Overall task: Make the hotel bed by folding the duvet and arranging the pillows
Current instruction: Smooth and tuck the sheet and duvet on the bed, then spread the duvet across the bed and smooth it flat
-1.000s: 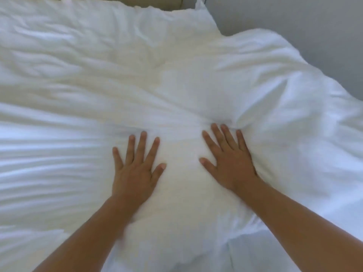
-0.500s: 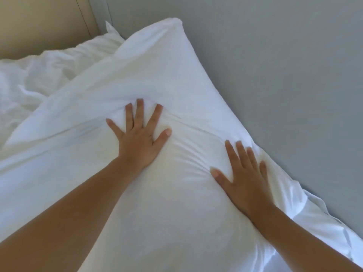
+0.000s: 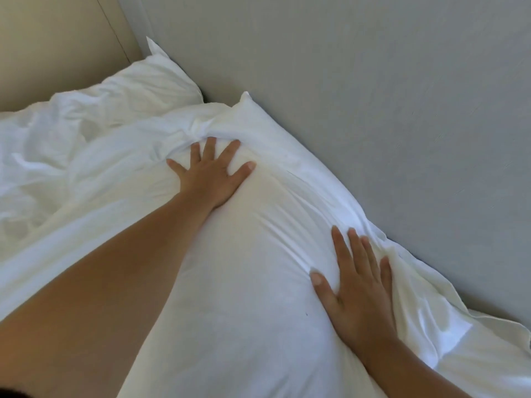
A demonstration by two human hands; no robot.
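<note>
The near pillow lies against the grey wall, its long axis running from five o'clock up to eleven, with both palms flat and spread on it, the left hand farther up than the right hand.

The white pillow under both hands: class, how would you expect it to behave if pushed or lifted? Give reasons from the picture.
The pillow probably yields softly: it dents and creases around the left hand. It likely flops if lifted by one end, as its loose case bunches beside the right hand. It seems unlikely to roll.
</note>
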